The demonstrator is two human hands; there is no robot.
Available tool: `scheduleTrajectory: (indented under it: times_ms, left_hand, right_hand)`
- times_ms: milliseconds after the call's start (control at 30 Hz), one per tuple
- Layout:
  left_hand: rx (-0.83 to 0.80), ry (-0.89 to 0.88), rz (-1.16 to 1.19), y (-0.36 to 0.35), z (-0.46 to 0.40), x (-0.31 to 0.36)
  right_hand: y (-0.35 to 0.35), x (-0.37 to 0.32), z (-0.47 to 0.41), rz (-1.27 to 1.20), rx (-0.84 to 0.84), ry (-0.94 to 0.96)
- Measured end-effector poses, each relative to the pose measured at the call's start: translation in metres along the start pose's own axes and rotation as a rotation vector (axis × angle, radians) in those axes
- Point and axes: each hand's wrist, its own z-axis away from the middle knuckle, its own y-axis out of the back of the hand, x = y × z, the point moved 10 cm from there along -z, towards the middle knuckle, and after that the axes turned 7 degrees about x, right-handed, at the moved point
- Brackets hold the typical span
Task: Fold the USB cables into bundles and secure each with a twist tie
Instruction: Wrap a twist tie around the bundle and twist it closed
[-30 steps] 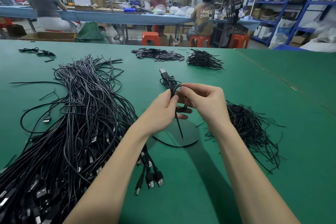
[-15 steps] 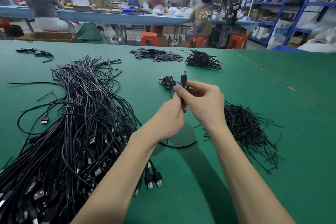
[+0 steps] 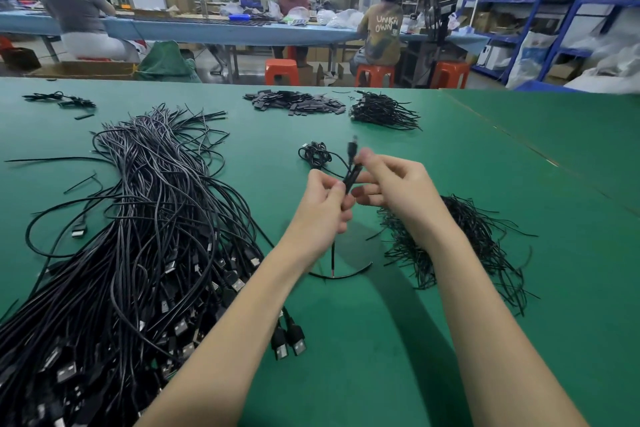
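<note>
head view | left hand (image 3: 320,210) and right hand (image 3: 391,189) are both pinching one folded USB cable (image 3: 350,172) above the green table (image 3: 519,184) | tail is trailing onto the table | advice: keep loops even, pinch tight before reaching for the twist ties (image 3: 460,243)

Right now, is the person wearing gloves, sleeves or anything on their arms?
No. Both forearms are bare as far back as the picture shows, with no sleeves in sight. The left hand and right hand have no gloves, and no rings, watch or bracelet show.
</note>
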Motion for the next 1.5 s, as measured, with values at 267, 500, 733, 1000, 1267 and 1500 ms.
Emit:
scheduleTrajectory:
  times_ms: [267, 500, 733, 1000, 1267, 1500]
  left_hand:
    - [0.099, 0.232, 0.436, 0.020, -0.002, -0.017]
    - [0.081, 0.217, 0.385, 0.017, -0.001, -0.018]
    - [0.070, 0.217, 0.376, 0.016, -0.001, -0.024]
    - [0.101, 0.203, 0.345, 0.024, -0.007, -0.031]
    - [0.105, 0.124, 0.231, 0.023, -0.011, -0.028]
    - [0.147, 0.039, 0.073, 0.030, -0.009, -0.020]
  right_hand:
    - [0.037, 0.033, -0.002, 1.128, -0.104, -0.045]
    - [0.033, 0.053, -0.003, 1.178, 0.056, -0.087]
    - [0.034, 0.053, -0.003, 1.180, 0.129, -0.054]
    - [0.021, 0.017, -0.007, 0.451, 0.090, 0.129]
    - [-0.020, -0.023, 0.011, 0.332, -0.095, 0.290]
    - [-0.033, -0.023, 0.017, 0.352, 0.005, 0.363]
